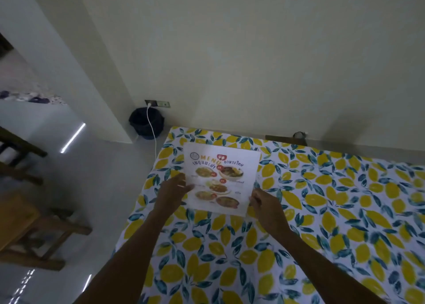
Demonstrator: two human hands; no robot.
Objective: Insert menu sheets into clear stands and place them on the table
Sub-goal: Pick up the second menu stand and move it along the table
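Observation:
A white menu sheet (pixel 232 168) with food pictures and the word MENU sits near the far left corner of the table (pixel 333 211), which wears a lemon-print cloth. Whether a clear stand encloses the sheet I cannot tell. My left hand (pixel 172 192) grips the sheet's left edge, fingers over its front. At the lower right corner my right hand (pixel 264 203) pinches the sheet. The sheet looks slightly raised and tilted toward me.
A pale wall runs right behind the table. On the floor at the left corner stands a black bin (pixel 146 123), with a white cable (pixel 153 131) hanging from a wall socket. Wooden chairs (pixel 27 223) stand on the left.

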